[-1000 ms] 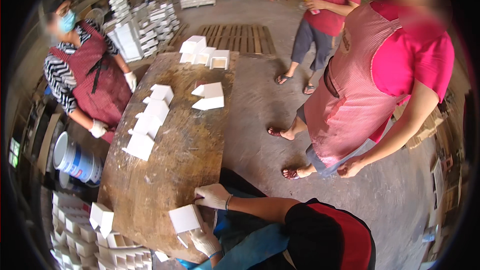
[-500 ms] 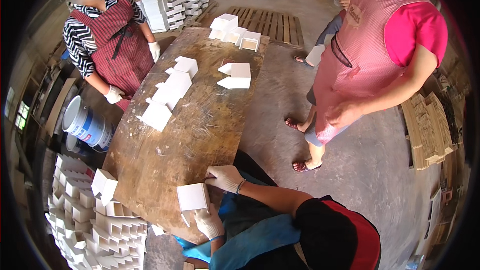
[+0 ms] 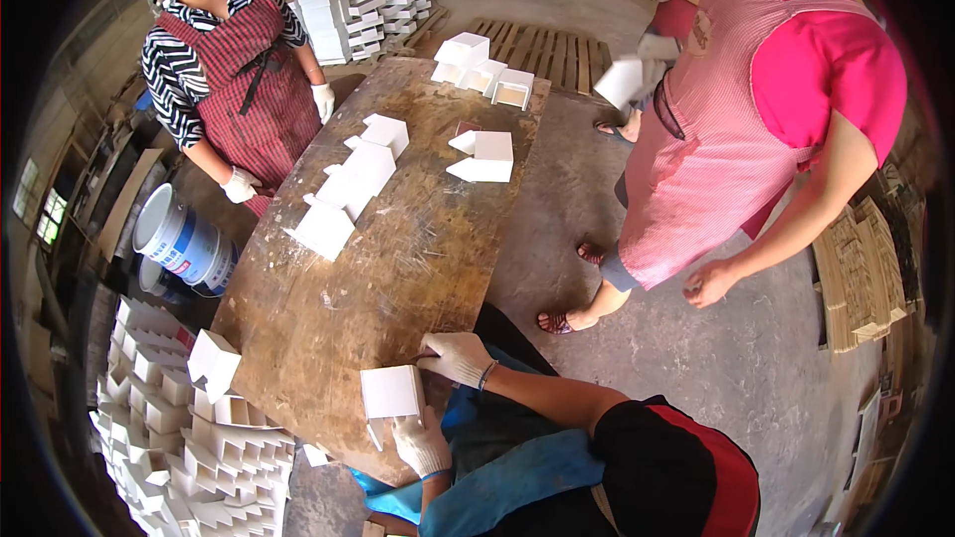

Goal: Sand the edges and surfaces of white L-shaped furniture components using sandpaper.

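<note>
A small white box [image 3: 391,393] with thin prongs along its lower side sits at the near end of the brown worktable [image 3: 328,338]. My left hand [image 3: 422,446], in a white knit glove, grips the lower right side of this box. My right hand [image 3: 456,358], gloved too, is closed at the table's right edge just above the box; whatever its fingertips hold is hidden. Farther up the table lie a white box with two pointed ends [image 3: 482,157] and a joined row of white boxes [image 3: 348,189].
More white boxes [image 3: 479,70] stand at the far end. A tall heap of white pieces [image 3: 199,447] and paint buckets [image 3: 184,239] flank the left edge. One person in a checked apron [image 3: 244,80] stands left; another in a pink apron [image 3: 716,139] stands right. Wooden pallets [image 3: 542,55] lie beyond.
My hands stay at the same box with little movement. The person in the pink apron has lowered an arm and shifted their feet. A white piece behind that person has risen. The view has shifted slightly.
</note>
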Motion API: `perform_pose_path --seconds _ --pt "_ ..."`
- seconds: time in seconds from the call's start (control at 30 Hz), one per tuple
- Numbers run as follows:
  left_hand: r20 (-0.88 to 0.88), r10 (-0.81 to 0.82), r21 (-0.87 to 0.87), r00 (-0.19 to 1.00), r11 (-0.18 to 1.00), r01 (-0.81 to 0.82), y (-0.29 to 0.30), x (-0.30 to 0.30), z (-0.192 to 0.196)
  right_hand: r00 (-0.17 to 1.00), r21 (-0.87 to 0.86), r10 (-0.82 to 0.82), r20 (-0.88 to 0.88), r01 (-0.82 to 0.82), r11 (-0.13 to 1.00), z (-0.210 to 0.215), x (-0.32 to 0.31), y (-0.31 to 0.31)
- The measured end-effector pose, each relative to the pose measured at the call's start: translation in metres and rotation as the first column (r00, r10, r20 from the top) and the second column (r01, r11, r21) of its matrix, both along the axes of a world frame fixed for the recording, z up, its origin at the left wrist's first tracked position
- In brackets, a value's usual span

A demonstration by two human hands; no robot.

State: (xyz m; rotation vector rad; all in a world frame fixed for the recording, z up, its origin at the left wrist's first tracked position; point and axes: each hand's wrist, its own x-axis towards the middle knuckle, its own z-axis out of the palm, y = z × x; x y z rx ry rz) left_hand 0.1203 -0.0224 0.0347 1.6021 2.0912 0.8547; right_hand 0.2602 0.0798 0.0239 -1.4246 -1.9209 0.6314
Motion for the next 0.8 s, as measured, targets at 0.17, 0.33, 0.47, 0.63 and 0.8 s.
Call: perform_pose_path --seconds 0.17,0.33,0.47,0.63,0.8 --pt "-0.023 0.012 -0.038 1.000 0.999 -0.013 0.000 0.002 0.009 1.000 -0.001 -0.005 -0.004 0.005 1.000 -0.001 0.000 0.000" --pt "-0.045 0.005 -0.049 0.999 0.999 -0.007 0.003 0.002 0.011 1.000 0.000 -0.028 -0.013 0.028 1.000 0.001 0.000 0.000" --pt "-0.036 0.008 -0.042 0.999 0.999 -0.009 0.002 0.003 0.010 1.000 -0.018 -0.028 0.002 0.028 0.999 0.003 0.001 0.000" --pt "-0.070 -0.011 -0.034 0.997 0.999 0.008 0.001 0.000 0.008 1.000 -0.058 -0.019 -0.021 0.017 0.998 0.005 -0.002 0.001" --pt "-0.058 -0.021 -0.031 0.998 0.999 0.019 0.000 0.002 0.010 0.999 -0.105 -0.023 -0.031 0.019 0.994 0.003 -0.001 0.001"
